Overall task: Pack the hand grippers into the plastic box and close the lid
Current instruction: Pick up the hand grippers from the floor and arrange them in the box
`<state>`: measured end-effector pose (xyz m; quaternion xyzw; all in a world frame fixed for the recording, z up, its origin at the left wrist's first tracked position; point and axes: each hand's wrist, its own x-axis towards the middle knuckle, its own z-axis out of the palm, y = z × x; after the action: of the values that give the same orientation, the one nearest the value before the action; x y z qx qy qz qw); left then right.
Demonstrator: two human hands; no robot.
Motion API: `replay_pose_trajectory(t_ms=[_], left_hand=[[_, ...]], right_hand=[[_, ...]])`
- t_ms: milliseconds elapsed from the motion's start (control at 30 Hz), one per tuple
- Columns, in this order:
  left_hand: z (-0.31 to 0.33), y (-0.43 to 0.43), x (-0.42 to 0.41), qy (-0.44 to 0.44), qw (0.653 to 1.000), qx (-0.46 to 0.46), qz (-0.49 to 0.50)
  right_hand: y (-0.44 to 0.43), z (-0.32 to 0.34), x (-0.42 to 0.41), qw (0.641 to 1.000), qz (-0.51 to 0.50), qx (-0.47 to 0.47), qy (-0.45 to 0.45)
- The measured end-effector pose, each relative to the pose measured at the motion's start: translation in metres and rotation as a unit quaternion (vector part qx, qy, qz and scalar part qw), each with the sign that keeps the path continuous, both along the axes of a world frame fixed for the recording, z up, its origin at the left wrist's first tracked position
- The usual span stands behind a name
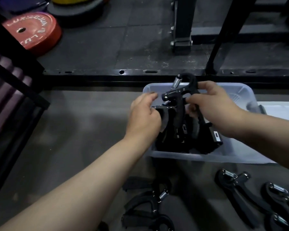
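Plastic box [240, 92]: translucent, grey-white, round-cornered, open on the smooth grey floor [83, 130], with a heap of black grippers inside. The right hand [218, 105] pinches the raised gripper [178, 94] by its handle above the box. It is matte black with a looped top and a coiled steel spring. The left hand [143, 117] curls round the padded handle of a second gripper [165, 112] at the box's left wall. Loose grippers [235, 180] lie on the floor nearer the person. A flat white lid [280, 110] sits just right of the box. A red disc-shaped weight plate [32, 30] lies far left.
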<state>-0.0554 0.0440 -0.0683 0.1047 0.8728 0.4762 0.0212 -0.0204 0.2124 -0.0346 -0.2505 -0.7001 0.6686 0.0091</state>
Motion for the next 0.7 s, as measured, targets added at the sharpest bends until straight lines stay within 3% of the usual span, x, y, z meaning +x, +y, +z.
replay_pose_trajectory(t_ms=[133, 433, 700], left_hand=[[-0.017, -0.006, -0.002, 0.014, 0.993, -0.118, -0.021], [-0.026, -0.006, -0.003, 0.039, 0.991, -0.124, -0.031], [-0.028, -0.004, -0.002, 0.053, 0.989, -0.137, -0.026]], right_hand=[[0.027, 0.000, 0.009, 0.998, -0.043, 0.010, -0.046], [0.049, -0.018, 0.024, 0.981, -0.012, 0.098, -0.165], [0.045, -0.033, 0.028, 0.978, 0.006, 0.106, -0.177]])
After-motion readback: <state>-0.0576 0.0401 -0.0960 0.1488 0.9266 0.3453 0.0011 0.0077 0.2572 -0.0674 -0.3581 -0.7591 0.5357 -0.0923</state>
